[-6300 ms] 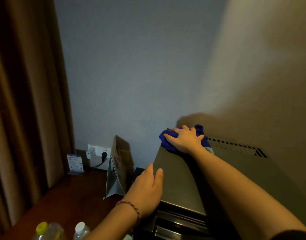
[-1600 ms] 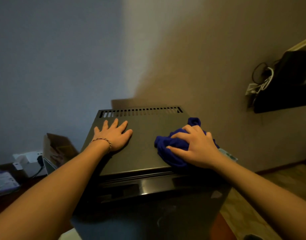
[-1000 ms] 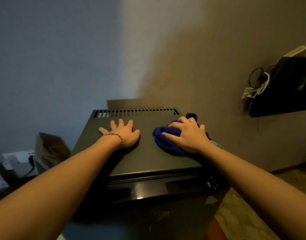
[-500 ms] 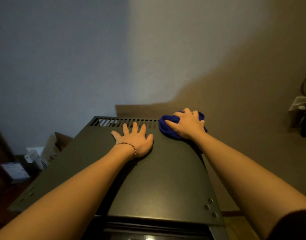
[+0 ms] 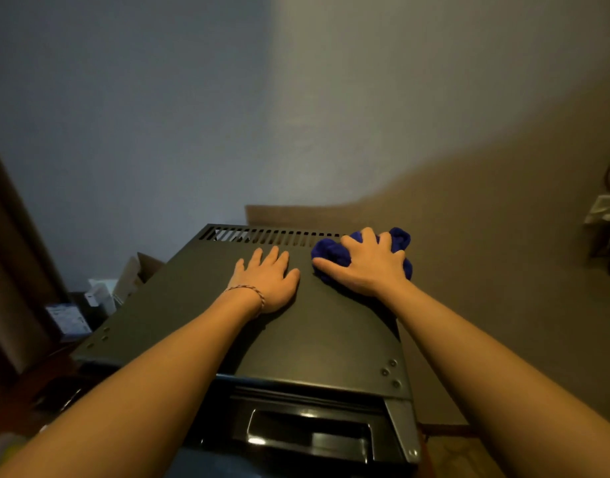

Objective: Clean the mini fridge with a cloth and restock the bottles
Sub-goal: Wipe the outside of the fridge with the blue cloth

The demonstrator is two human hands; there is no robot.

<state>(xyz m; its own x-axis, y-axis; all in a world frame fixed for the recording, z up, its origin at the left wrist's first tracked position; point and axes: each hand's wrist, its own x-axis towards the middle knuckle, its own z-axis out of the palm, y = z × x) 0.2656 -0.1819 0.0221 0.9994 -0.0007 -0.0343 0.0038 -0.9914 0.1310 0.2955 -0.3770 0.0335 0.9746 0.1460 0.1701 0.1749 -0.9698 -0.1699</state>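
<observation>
The flat dark top of the mini fridge (image 5: 317,339) carries everything in front of me. A row of vent slots (image 5: 269,235) runs along its far edge, and small screws sit near both front corners. My left hand (image 5: 267,279) lies palm down on the top, fingers straight, near the middle toward the back. Just beside it, at the far right corner, my right hand (image 5: 369,262) presses a bunched blue cloth (image 5: 329,251) onto the surface, fingers curled over it.

Two plain walls (image 5: 296,115) meet in a corner, bluish at left, warm beige at right. A dark curtain (image 5: 10,270) hangs at far left. Dim light throughout.
</observation>
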